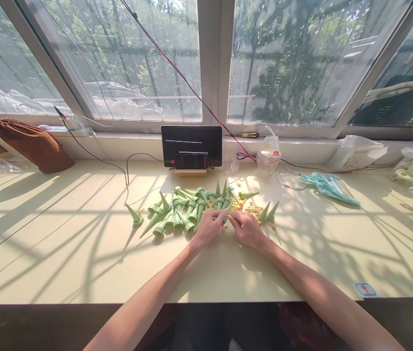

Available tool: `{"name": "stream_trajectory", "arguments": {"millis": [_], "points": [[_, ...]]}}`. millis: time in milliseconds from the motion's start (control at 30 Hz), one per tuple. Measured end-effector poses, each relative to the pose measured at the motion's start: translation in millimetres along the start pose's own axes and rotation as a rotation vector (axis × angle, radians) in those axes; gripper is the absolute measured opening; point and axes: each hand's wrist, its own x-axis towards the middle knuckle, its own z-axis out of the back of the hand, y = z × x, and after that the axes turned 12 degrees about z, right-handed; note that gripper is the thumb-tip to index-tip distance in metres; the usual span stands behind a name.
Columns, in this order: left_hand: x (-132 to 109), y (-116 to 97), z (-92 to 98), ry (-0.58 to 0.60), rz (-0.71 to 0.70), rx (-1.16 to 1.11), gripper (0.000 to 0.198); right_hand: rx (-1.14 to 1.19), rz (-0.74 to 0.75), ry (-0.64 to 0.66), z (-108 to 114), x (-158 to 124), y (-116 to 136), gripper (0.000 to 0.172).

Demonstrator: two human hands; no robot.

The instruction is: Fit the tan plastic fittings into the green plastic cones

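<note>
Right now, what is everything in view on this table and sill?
cones: many, green, piled mid-table
pieces: many, small, yellow, scattered right of the pile
tablet: one, black, upright against the sill
phone: one, dark, on a stand before the tablet
pouch: one, brown, far left
bag: one, clear, right of tablet
screwdriver: one, yellow-black, on sill
packet: one, teal, right
table: one, cream
left hand: at the pile's near edge, grip unclear
right hand: beside it, among the pieces, grip unclear

No wording is legible; a blue-edged sticker [365, 289] at the surface's [45, 243] near right bears an unreadable red mark.
</note>
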Motion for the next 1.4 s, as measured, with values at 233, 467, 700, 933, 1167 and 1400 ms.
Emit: {"name": "stream_trajectory", "arguments": {"millis": [233,467,700,933,1167,1400], "points": [[0.9,-0.2,-1.2,0.088,0.092,-0.115,0.044,-0.03,-0.027,-0.049,-1.4,1.2,3.5,0.036],[-0.8,1.0,-1.9,0.117,0.091,-0.143,0.045,-0.027,-0.048,-0.05,1.9,1.9,7.7,0.038],[-0.4,4.1,-2.2,0.099,0.094,-0.153,0.051,0.379,-0.337,-0.067,-2.6,1.6,6.5,0.039],[3.6,9.5,-3.1,0.092,0.062,-0.17,0.055,0.873,-0.606,-0.099,-4.8,5.7,1.9,0.037],[0.8,7.4,-2.6,0.073,0.075,-0.132,0.055,0.822,-0.513,-0.125,-6.8,5.5,5.6,0.047],[0.1,7.3,-0.5,0.067,0.135,-0.099,0.058,0.42,-0.297,-0.044,-2.3,2.2,7.0,0.041]]}}
